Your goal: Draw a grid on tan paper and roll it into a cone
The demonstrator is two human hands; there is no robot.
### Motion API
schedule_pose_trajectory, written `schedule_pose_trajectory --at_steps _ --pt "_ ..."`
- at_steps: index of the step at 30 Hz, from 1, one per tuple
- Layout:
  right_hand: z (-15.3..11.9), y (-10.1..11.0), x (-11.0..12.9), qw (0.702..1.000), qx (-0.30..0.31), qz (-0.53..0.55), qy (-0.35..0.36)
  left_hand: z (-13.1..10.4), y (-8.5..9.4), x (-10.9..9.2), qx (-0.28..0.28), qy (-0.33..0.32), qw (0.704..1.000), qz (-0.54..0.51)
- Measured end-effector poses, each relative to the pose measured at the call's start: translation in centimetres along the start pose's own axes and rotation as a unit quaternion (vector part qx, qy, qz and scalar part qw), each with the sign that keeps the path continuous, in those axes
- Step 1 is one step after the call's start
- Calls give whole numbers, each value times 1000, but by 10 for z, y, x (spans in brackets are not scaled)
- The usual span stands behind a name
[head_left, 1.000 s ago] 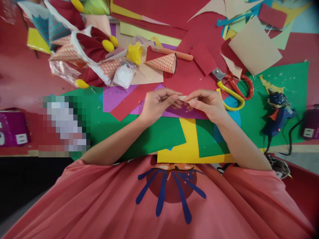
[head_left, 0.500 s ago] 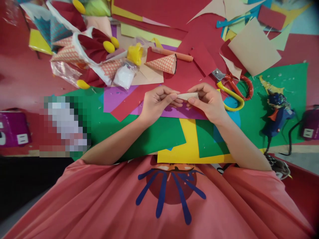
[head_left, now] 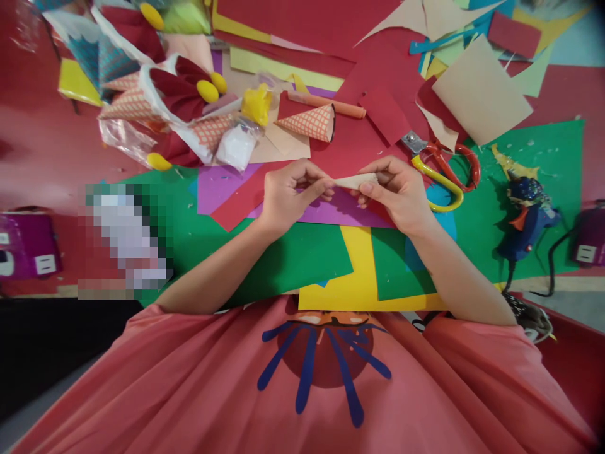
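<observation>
A small rolled piece of cream paper (head_left: 350, 182) is held level between my two hands, above purple and red paper. My left hand (head_left: 293, 192) pinches its narrow left tip between thumb and fingers. My right hand (head_left: 394, 192) grips the wider right end, thumb on the near side and fingers behind. Just beyond my hands lies a checkered paper cone (head_left: 309, 123) with a dark rim. Scissors (head_left: 447, 167) with red and yellow handles rest close to my right hand.
A blue glue gun (head_left: 527, 227) with a cord is at the right on green paper (head_left: 562, 164). Several decorated cones and yellow ovals crowd the upper left. An orange marker (head_left: 340, 106) and paper scraps lie at the back. A blurred-out object (head_left: 130, 236) is at the left.
My left hand has shifted slightly left, toward the tip of the rolled paper. My right hand has moved a little right and still holds the wider end.
</observation>
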State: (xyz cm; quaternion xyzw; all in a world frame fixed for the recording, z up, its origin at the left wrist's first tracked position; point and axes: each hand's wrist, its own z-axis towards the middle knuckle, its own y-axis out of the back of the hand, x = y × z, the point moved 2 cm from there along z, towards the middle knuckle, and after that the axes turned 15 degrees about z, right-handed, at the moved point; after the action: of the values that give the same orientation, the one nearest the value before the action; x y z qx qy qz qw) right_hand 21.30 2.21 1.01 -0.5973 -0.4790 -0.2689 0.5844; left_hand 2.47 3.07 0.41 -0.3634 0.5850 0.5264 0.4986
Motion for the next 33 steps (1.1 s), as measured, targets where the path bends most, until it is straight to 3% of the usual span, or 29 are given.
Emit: schedule_pose_trajectory --at_steps 5,7,9,12,14,20,30,33 --pt "1 3 2 999 -17 -30 26 10 8 -1 36 -56 994 91" --pt "2 5 3 997 -29 -48 45 18 18 1 -22 -135 977 163" --pt "3 7 4 996 -32 -65 60 26 29 6 -69 -197 939 274" --pt "3 7 4 993 -29 -86 71 33 35 19 -5 -202 889 410" --pt "3 7 3 993 -29 -91 76 34 35 26 31 -153 876 455" --pt "5 11 2 994 -25 -68 84 29 30 25 25 -107 867 485" --pt "6 22 1 979 -58 -72 181 23 28 8 -17 -200 893 403" --pt "6 25 2 977 -63 -77 190 21 25 10 -7 -201 892 406"
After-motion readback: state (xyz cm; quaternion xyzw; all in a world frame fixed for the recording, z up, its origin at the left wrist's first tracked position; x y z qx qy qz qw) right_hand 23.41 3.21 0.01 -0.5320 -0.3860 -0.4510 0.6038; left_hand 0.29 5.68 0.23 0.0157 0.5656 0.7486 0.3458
